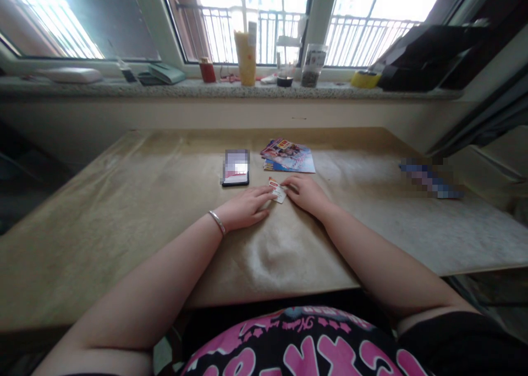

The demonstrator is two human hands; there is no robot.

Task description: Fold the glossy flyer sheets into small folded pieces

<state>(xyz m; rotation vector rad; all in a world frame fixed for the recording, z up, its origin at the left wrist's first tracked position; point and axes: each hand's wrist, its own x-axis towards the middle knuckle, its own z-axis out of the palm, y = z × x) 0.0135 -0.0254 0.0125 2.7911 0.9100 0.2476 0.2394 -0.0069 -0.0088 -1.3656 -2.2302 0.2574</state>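
A small white card (279, 194) with red and orange print at its top lies between my two hands on the table. My left hand (247, 206) rests flat with fingers stretched out, their tips over the card's left edge and the thumb apart. A silver bangle is on that wrist. At the card's right edge, the bent fingers of my right hand (307, 194) close on it. Just beyond the hands lies a stack of colourful printed cards or leaflets (295, 159), slightly fanned. Left of the stack is a dark-edged phone-like object (236, 168), its face partly blurred out.
A shiny beige cloth covers the table (124, 222). At the right lies a blurred bluish flat item (431, 181). Along the windowsill (185, 90) stand a tall yellow cup (246, 60), a red-brown jar (207, 71), a yellow tape roll (365, 79) and a black bag (424, 60).
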